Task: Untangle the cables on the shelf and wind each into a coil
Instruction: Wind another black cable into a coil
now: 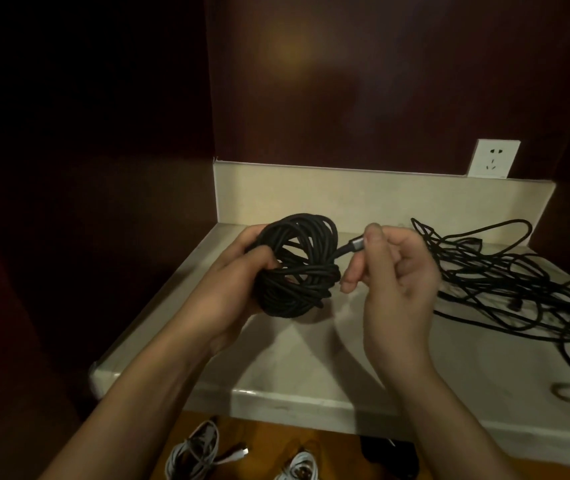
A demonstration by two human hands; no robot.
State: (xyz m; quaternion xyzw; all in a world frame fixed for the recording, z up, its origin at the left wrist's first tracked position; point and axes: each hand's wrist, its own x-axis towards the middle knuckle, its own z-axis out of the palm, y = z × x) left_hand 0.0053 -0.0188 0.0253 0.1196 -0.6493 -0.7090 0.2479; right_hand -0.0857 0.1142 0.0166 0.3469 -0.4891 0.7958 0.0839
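Pale stone shelf (311,368) in dark wood alcove, wall socket (493,159) behind.

Matt black coil (297,265) (perhaps braided)

One wound black coil (297,265) is held above the shelf (311,358). One loose tangle of black cable (505,282) lies toward the shelf's right edge; its strands cannot be counted. Two white cable bundles (193,452) lie on the floor below. One wall socket (493,158). Two hands.
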